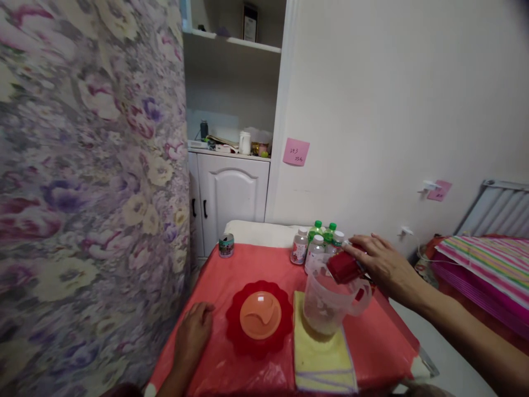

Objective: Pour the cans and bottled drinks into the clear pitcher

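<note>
My right hand (376, 262) holds a dark red container (345, 267), tilted over the mouth of a clear plastic pitcher (324, 303). The pitcher stands on a folded yellow cloth (324, 361), its handle toward the right. My left hand (195, 331) rests at the left edge of the red-covered table, fingers curled together; whether anything is in them is hidden. To its right lies a red scalloped plate (237, 339) bearing a round orange dish or lid (260, 315). What is inside the red container cannot be made out.
Several bottles with white and green caps (300, 246) stand behind the pitcher. A small can (226, 246) is at the table's back left corner. A floral curtain (95, 193) hangs on the left; a white cabinet (235, 193) stands behind.
</note>
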`<state>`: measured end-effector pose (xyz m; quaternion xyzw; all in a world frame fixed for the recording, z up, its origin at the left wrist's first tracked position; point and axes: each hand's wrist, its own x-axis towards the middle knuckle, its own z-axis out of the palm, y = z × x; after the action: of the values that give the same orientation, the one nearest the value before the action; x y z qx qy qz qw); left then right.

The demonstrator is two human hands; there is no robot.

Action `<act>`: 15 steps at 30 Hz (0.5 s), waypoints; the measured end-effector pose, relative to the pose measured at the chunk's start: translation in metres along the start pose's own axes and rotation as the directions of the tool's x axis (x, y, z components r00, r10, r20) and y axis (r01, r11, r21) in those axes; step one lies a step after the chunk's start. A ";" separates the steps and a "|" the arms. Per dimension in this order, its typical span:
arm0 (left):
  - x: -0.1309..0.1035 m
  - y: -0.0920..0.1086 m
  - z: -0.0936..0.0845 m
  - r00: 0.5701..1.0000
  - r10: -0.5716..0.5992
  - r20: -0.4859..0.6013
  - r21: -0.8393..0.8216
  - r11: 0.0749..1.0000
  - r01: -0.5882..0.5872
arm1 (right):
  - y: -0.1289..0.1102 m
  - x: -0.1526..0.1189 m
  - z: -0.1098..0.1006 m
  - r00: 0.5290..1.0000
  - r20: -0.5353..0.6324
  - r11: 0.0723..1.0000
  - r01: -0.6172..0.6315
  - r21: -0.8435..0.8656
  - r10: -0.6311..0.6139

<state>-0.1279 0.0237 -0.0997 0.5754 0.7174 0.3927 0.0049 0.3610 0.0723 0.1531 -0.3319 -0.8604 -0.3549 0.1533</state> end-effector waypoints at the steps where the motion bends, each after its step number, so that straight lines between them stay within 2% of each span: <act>1: 0.000 0.000 0.000 1.000 0.000 -0.001 0.000 1.000 0.000 | 0.000 -0.001 0.001 1.000 0.009 1.000 -0.001 -0.005 0.001; 13: 0.000 -0.002 0.001 1.000 -0.004 0.001 0.001 1.000 0.004 | -0.003 -0.009 0.012 0.998 0.044 0.999 -0.033 -0.022 0.034; 15: 0.001 -0.001 0.000 1.000 -0.007 0.003 -0.003 1.000 0.007 | -0.003 -0.010 0.014 0.997 0.031 0.998 -0.068 -0.013 0.068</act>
<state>-0.1288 0.0246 -0.1001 0.5735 0.7187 0.3930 0.0081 0.3656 0.0756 0.1370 -0.3676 -0.8487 -0.3495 0.1496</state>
